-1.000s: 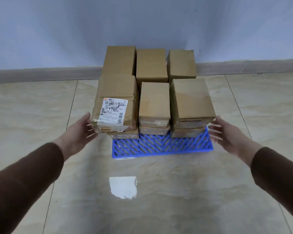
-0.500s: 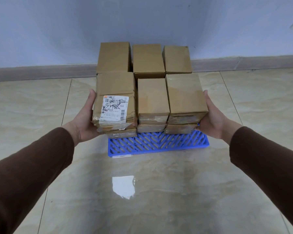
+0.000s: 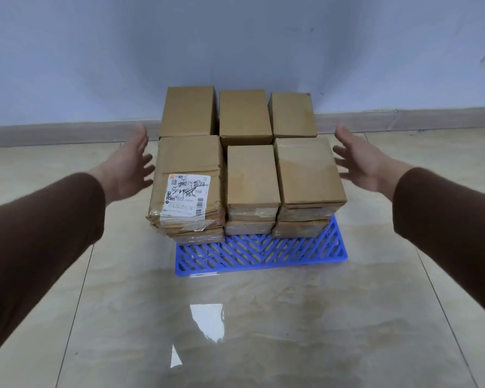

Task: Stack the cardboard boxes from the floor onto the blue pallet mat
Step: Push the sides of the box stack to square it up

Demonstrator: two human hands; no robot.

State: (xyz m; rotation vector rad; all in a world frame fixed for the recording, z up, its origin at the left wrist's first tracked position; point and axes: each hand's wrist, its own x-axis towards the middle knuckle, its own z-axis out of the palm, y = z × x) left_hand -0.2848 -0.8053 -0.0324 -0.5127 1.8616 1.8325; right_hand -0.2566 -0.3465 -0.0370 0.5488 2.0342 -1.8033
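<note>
Left hand and right hand are hovering spread, empty, flanking the cardboard boxes; labelled box is overhanging the blue pallet mat; press inward evenly.

I have only one view, the wide-angle head camera, looking forward and steeply down from standing height at the tiled floor, near enough that both sleeved arms reach in from the lower corners, with the wall closing the top.
</note>
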